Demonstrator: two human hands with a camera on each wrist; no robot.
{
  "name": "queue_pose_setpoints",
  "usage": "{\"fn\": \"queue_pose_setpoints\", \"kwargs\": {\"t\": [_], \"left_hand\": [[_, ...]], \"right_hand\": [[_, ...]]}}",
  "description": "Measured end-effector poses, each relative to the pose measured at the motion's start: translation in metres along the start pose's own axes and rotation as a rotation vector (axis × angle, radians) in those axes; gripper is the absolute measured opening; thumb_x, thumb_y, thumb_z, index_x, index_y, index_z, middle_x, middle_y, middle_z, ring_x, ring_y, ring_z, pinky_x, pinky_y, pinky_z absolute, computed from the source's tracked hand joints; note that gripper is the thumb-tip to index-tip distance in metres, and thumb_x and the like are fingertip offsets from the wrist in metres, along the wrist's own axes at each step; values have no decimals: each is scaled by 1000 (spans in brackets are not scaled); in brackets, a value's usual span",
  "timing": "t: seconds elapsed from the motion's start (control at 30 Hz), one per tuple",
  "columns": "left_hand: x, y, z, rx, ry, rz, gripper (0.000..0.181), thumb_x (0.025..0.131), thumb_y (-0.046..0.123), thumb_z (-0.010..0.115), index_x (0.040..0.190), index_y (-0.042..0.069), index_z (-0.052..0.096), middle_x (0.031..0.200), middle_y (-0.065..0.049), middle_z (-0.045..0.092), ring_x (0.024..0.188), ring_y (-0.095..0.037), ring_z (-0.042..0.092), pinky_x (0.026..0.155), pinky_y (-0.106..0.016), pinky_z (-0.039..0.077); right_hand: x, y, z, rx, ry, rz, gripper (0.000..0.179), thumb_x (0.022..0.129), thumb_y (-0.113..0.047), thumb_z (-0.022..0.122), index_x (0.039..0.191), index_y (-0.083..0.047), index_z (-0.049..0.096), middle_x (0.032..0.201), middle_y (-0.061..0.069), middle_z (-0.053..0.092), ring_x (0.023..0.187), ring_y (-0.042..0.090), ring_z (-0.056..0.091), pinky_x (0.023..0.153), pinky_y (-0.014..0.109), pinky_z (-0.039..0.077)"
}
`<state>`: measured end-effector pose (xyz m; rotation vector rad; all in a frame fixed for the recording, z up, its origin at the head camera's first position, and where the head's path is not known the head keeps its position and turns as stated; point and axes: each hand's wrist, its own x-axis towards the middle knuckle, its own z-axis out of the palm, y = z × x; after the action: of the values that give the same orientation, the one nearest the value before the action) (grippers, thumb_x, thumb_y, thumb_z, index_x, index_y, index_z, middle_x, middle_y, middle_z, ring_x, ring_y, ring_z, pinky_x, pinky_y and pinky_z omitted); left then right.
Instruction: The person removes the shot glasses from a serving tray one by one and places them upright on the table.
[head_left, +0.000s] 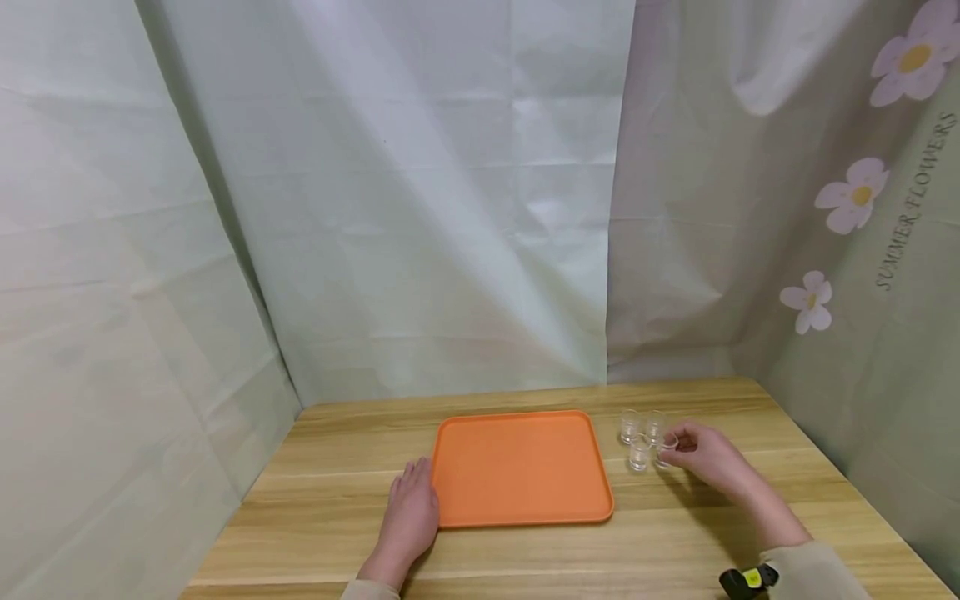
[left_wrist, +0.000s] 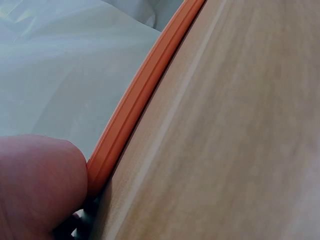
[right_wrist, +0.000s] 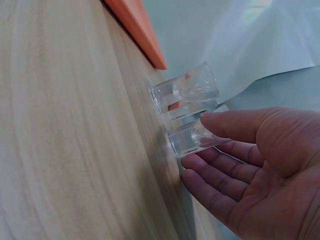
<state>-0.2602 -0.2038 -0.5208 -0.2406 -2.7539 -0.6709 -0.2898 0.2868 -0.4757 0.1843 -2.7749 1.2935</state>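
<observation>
An orange tray (head_left: 525, 471) lies flat on the wooden table. My left hand (head_left: 410, 512) rests against its left edge near the front corner, fingers extended along the side; the left wrist view shows the thumb base beside the tray's rim (left_wrist: 132, 105). To the right of the tray, several small clear shot glasses stand upright in a tight cluster. My right hand (head_left: 708, 458) pinches the front right shot glass (right_wrist: 184, 141) between thumb and fingers, its base down at the table. Another shot glass (right_wrist: 187, 90) stands just beside it.
Pale curtains (head_left: 420, 208) hang behind the table (head_left: 315, 500) and along both sides. White flowers and lettering are printed on the right curtain (head_left: 922, 217). A dark wrist device (head_left: 750, 581) sits at the right sleeve.
</observation>
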Motion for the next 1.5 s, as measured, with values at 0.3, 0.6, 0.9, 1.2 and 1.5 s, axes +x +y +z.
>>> {"fn": "queue_pose_setpoints", "kwargs": {"t": [0.3,0.6,0.9,1.2,1.5], "left_hand": [[0,1,-2,2,-16,-5,47,109,-1,53,152,-19,50,156,-38,52,151,-57,43,125,-71,32],[-1,2,-3,3,-3,-1,47,108,-1,54,151,-19,51,155,-38,53,150,-58,44,124,-71,33],[-1,1,-2,8,20,7,46,106,-2,56,150,-18,53,153,-38,55,147,-59,47,123,-72,34],[0,-13,15,-11,67,38,48,105,-1,53,149,-20,52,151,-40,55,145,-61,46,121,-75,33],[-2,-7,11,-29,56,32,48,106,-1,52,150,-19,51,153,-41,53,146,-63,44,122,-76,31]], "right_hand": [[-1,-2,0,-13,-2,7,29,99,-16,84,114,3,69,108,11,74,102,26,70,83,38,58],[-1,-4,-1,3,-11,11,32,99,-17,84,118,5,68,112,13,74,107,31,71,87,42,59],[-2,-4,-3,28,-24,5,41,99,-18,84,126,9,66,120,19,75,116,39,71,98,49,60],[-10,-11,-9,-17,12,-9,61,105,-26,79,145,15,57,137,34,68,127,49,67,108,64,54],[-15,-29,-11,-81,51,-15,70,110,-38,71,154,12,51,148,36,60,135,55,61,110,68,51]]}}
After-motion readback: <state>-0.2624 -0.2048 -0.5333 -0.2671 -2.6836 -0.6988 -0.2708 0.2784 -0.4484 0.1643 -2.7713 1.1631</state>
